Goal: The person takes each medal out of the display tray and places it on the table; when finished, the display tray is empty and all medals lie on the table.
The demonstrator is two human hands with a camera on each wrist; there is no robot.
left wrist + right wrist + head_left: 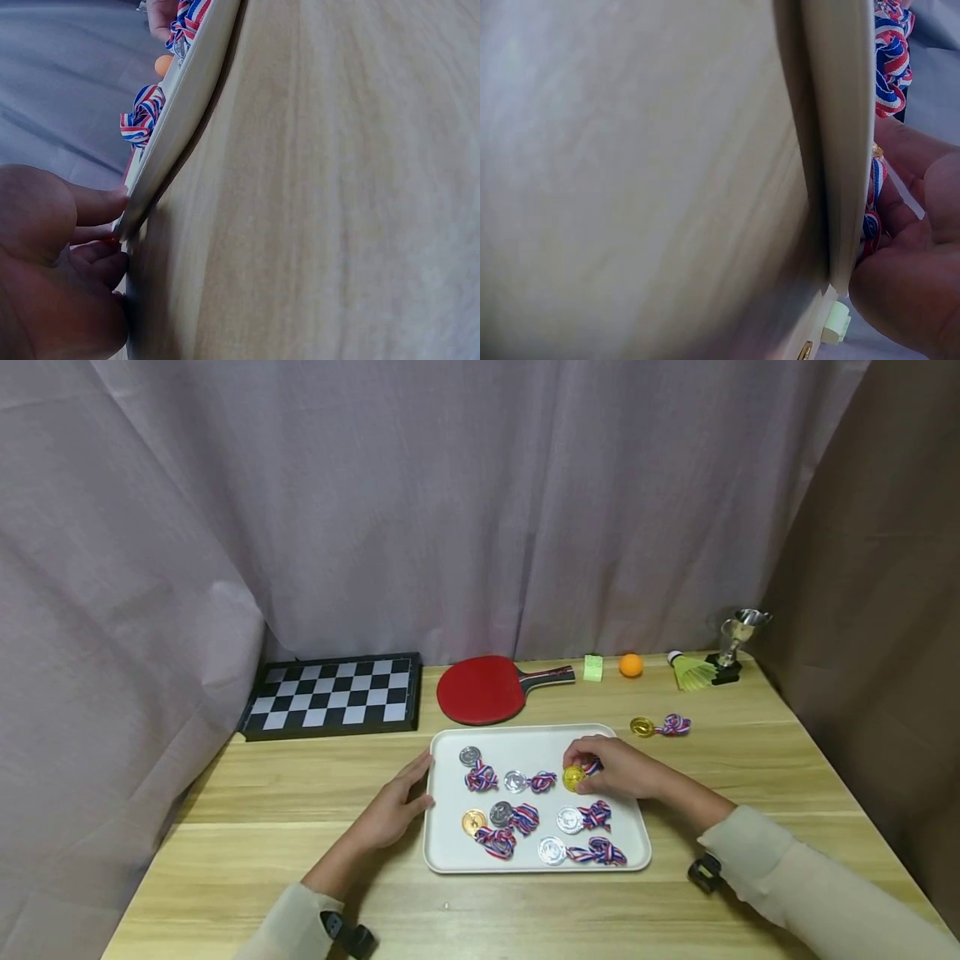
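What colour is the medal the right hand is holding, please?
Gold medal, held by the right hand; clearest in the head view.

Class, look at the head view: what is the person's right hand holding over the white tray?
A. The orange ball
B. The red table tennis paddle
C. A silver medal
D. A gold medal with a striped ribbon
D: the right hand pinches a gold medal over the white tray, while the left hand touches the tray's left edge.
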